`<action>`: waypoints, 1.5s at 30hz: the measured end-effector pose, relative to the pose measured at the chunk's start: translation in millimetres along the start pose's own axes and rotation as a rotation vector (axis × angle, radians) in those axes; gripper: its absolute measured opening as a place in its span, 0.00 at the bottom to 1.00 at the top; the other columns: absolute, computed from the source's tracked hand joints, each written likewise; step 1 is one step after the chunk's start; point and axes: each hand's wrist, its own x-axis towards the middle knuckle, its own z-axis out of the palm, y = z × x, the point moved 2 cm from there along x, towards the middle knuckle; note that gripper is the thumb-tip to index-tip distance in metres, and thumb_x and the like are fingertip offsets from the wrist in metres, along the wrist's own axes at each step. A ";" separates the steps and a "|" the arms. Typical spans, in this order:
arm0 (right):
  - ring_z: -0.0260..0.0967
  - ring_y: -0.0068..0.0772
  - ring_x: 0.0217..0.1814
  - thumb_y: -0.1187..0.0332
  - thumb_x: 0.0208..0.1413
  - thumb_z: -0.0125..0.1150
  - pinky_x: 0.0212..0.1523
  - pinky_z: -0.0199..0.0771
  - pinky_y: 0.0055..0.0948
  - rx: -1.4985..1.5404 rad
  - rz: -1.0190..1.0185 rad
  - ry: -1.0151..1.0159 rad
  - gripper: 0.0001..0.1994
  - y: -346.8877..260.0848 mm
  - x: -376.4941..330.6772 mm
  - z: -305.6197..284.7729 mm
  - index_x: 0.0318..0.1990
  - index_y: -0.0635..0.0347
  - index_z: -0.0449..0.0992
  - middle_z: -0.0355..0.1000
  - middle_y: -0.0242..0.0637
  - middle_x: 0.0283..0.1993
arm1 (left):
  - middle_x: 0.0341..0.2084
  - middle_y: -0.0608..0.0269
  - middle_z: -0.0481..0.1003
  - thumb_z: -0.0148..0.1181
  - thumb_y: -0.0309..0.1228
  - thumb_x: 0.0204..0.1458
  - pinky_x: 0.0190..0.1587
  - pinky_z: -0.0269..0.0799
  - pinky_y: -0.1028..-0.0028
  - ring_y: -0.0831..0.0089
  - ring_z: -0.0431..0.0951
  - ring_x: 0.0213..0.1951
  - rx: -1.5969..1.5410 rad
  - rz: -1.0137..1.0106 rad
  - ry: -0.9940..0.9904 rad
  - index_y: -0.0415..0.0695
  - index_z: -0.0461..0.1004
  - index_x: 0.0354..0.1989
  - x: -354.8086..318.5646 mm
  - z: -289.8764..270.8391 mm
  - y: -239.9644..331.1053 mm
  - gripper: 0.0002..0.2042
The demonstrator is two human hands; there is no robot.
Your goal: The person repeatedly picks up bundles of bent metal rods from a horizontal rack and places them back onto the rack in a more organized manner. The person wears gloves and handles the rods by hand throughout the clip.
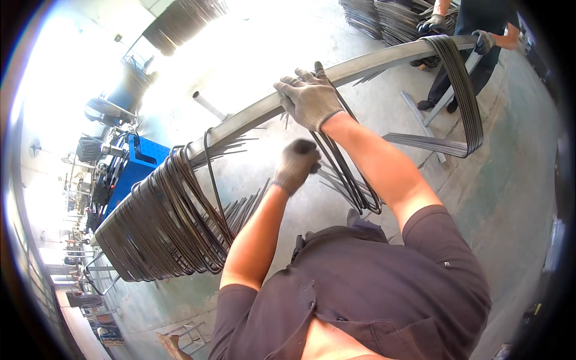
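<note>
My right hand (309, 99), in a grey knit glove with dark fingertips, lies across the long metal beam (360, 65) with its fingers stretched out. Just under it, a few dark bent metal rods (342, 165) hang from the beam in narrow loops. My left hand (296, 165), gloved the same way, is closed in a fist left of those loops and below the beam; no rod sticks out of it. Further left, a thick row of bent metal rods (165, 222) hangs on the beam. Whether my right palm touches the rod tops is hidden.
A co-worker's gloved hands (483, 42) are at the beam's far right end, beside another bundle of bent rods (465, 96). Stacks of rods (390, 21) lie behind. A blue machine (141, 159) stands left, and a metal stand leg (423, 123) rests on the floor.
</note>
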 end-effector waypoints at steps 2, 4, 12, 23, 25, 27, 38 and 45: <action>0.71 0.44 0.82 0.51 0.80 0.55 0.90 0.48 0.64 -0.005 0.007 0.065 0.18 14.4 -5.9 -1.1 0.68 0.36 0.85 0.81 0.27 0.73 | 0.43 0.50 0.86 0.71 0.28 0.64 0.40 0.87 0.67 0.66 0.89 0.37 0.047 0.011 0.089 0.29 0.81 0.58 -22.7 -11.3 -16.2 0.18; 0.72 0.44 0.82 0.51 0.80 0.56 0.90 0.49 0.63 0.004 0.015 0.110 0.18 32.5 -12.3 -8.1 0.67 0.35 0.86 0.83 0.27 0.72 | 0.44 0.53 0.85 0.69 0.28 0.65 0.42 0.86 0.68 0.68 0.88 0.39 0.094 0.077 0.236 0.31 0.81 0.59 -42.1 -42.6 -43.1 0.17; 0.67 0.40 0.85 0.45 0.80 0.56 0.92 0.45 0.58 -0.111 0.149 0.063 0.20 128.6 -28.6 -37.4 0.69 0.34 0.84 0.78 0.24 0.77 | 0.40 0.55 0.84 0.67 0.26 0.70 0.40 0.87 0.69 0.68 0.87 0.36 -0.034 0.076 0.623 0.30 0.79 0.56 -125.4 -130.3 -53.7 0.13; 0.62 0.46 0.88 0.52 0.79 0.54 0.87 0.61 0.51 -0.287 0.195 -0.097 0.25 308.4 -41.6 -74.6 0.79 0.34 0.75 0.73 0.35 0.81 | 0.41 0.62 0.83 0.68 0.22 0.70 0.50 0.82 0.70 0.73 0.84 0.43 0.206 0.325 0.862 0.33 0.81 0.52 -151.4 -106.1 -34.4 0.07; 0.64 0.51 0.86 0.55 0.77 0.57 0.86 0.63 0.49 -0.221 0.121 -0.027 0.25 353.2 -53.8 -87.9 0.78 0.37 0.76 0.74 0.38 0.80 | 0.41 0.62 0.83 0.69 0.20 0.68 0.52 0.81 0.69 0.72 0.84 0.45 0.345 0.444 0.980 0.34 0.81 0.51 -157.2 -116.6 -29.3 0.07; 0.65 0.53 0.86 0.54 0.79 0.55 0.85 0.63 0.47 -0.285 0.073 0.010 0.24 394.1 -65.4 -96.5 0.77 0.41 0.77 0.75 0.39 0.79 | 0.42 0.60 0.84 0.70 0.20 0.66 0.53 0.82 0.68 0.69 0.84 0.46 0.461 0.461 1.091 0.34 0.82 0.51 -170.3 -133.7 -27.6 0.08; 0.74 0.56 0.73 0.48 0.73 0.65 0.74 0.72 0.52 0.256 0.096 0.425 0.29 180.0 -97.6 -4.9 0.71 0.60 0.79 0.80 0.49 0.69 | 0.62 0.43 0.78 0.71 0.21 0.60 0.60 0.82 0.62 0.50 0.84 0.59 0.665 0.140 1.162 0.36 0.83 0.52 -199.3 -124.4 -74.1 0.12; 0.85 0.48 0.60 0.49 0.59 0.84 0.63 0.82 0.43 1.037 0.334 -0.917 0.34 -200.4 -159.6 67.5 0.63 0.66 0.81 0.86 0.53 0.58 | 0.57 0.47 0.84 0.70 0.28 0.65 0.54 0.83 0.65 0.63 0.86 0.55 -0.074 0.130 0.874 0.32 0.81 0.61 -184.6 -133.7 -102.4 0.19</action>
